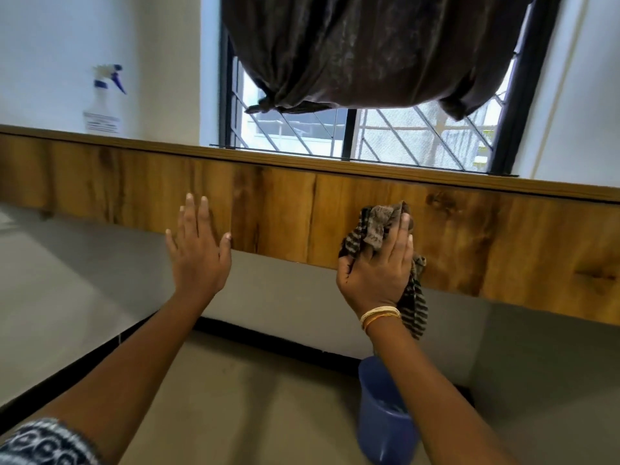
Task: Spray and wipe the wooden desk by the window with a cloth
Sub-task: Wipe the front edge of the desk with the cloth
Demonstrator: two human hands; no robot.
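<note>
Below the window [369,142], the desk [302,216] shows as one long wooden panel whose long axis runs across the view, its left end higher in the frame and its right end lower, with a narrow top edge just under the window frame. Left hand [198,253]: fingers straight and spread, holding nothing, raised in front of the panel left of centre; whether the fingertips touch the wood cannot be told. Right hand [379,270]: pressed toward the panel with the cloth [375,223] bunched beneath the palm and fingers, below the window's centre bar; thin bangles [379,315] at the wrist. Cloth: striped brown and dark, crumpled, upper folds showing above the fingertips against the wood, one tail hanging down past the wrist below the panel's lower edge. Spray bottle [105,102]: upright on the desk top well left of the window, against the white wall, blue trigger head, nozzle pointing left, blurred. Curtain [369,52]: dark, knotted up, covering the upper window. Bucket [382,414]: blue, on the floor beneath the right forearm. Patterned sleeve [43,443] at the lower left corner.
</note>
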